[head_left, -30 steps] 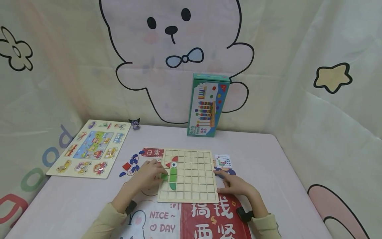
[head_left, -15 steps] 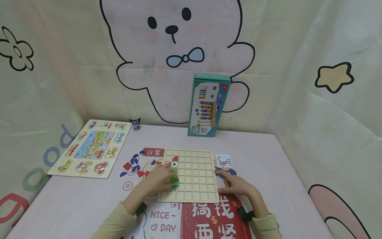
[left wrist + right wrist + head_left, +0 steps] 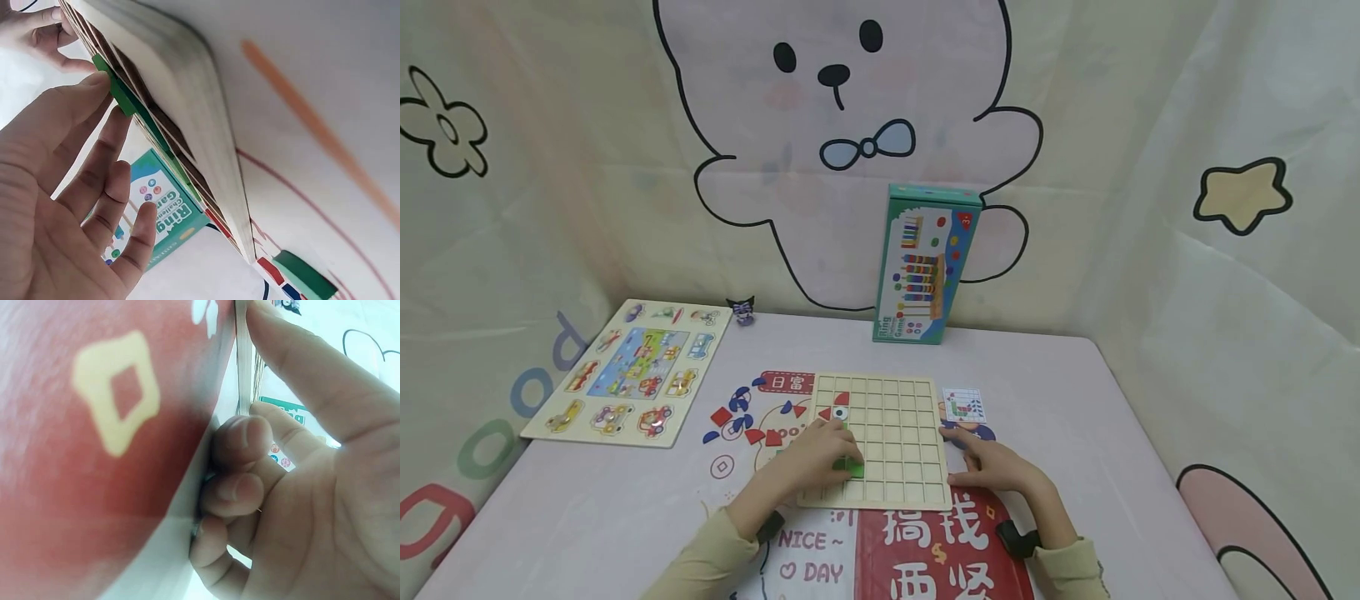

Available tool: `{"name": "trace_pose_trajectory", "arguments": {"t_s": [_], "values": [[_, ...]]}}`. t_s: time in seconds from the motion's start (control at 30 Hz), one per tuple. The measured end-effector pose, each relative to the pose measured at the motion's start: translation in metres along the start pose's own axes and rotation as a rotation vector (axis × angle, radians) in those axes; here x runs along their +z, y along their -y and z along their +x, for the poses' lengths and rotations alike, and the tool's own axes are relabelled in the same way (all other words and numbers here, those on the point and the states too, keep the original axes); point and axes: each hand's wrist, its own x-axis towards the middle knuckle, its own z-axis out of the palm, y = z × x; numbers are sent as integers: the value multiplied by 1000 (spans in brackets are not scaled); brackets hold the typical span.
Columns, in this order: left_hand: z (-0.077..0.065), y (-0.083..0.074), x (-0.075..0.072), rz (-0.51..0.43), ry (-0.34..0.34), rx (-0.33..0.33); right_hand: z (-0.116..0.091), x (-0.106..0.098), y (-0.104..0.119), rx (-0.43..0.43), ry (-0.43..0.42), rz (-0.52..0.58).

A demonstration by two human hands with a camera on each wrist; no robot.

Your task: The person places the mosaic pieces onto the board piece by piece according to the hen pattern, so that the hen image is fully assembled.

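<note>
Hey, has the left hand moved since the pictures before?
Yes, to the right: in the head view, the left hand now reaches further in over the board.

Leaving a way in between the two forearms, over the printed mat, the left hand is covering the near-left cells of the grid board and the right hand is blocking its right edge, with open cells spreading between them. Past the board, a strip of tabletop is giving passage until the green box is rising like a wall. Loose red and blue pieces are cluttering the lane toward the puzzle board, while beyond the right hand the table is offering broad room.
</note>
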Motion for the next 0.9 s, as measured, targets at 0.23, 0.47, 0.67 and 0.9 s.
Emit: {"name": "trace_pose_trajectory", "arguments": {"t_s": [0.23,0.47,0.67,0.9], "values": [[1,-2,-1,11,10,-5,-1,-1,0,6,2,10],[2,-4,-1,10,0,-4,-1,-1,0,12,0,8],[-1,-4,-3,-2,-10,-14,-1,-1,1,14,-3,10],[-7,2,-6,-53,8,-70,-1,-1,1,4,-4,-1]]}}
